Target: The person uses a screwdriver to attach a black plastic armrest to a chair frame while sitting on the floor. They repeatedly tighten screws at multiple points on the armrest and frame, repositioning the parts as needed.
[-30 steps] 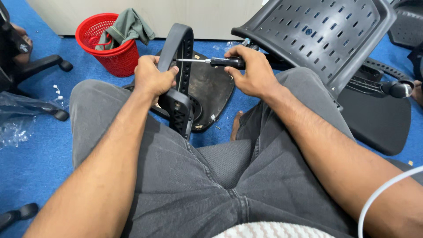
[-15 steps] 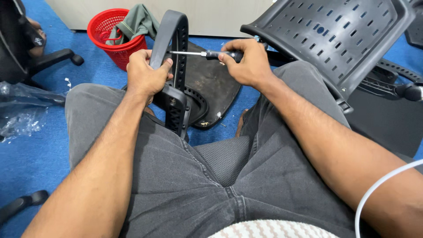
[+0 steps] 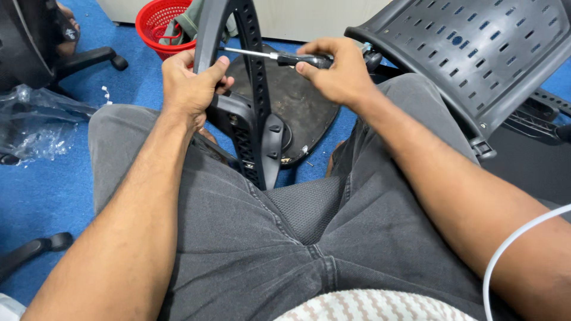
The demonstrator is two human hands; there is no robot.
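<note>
Armrest [image 3: 253, 113], black and looped, standing upright between the knees of a seated person in grey trousers [image 3: 250, 249], its lower end resting on the seat cushion [image 3: 306, 205]. Left hand [image 3: 190, 89] clamped around the armrest's left upright, thumb pressed against its inner edge. Right hand [image 3: 336, 71] closed on the black handle of a screwdriver [image 3: 279, 56], whose metal shaft lies nearly level and points left, its tip meeting the armrest's left upright just beside the left thumb. Behind the armrest, a dark round seat base [image 3: 297, 107] lies on the blue floor [image 3: 53, 184]. Perforated black chair back [image 3: 470, 53] tilted at upper right, near the right forearm. Red basket [image 3: 156, 24] with a green cloth [image 3: 185, 21] at top, beyond the left hand. Clear plastic wrap [image 3: 33, 128] at far left; white cable [image 3: 523, 238] curving at lower right
</note>
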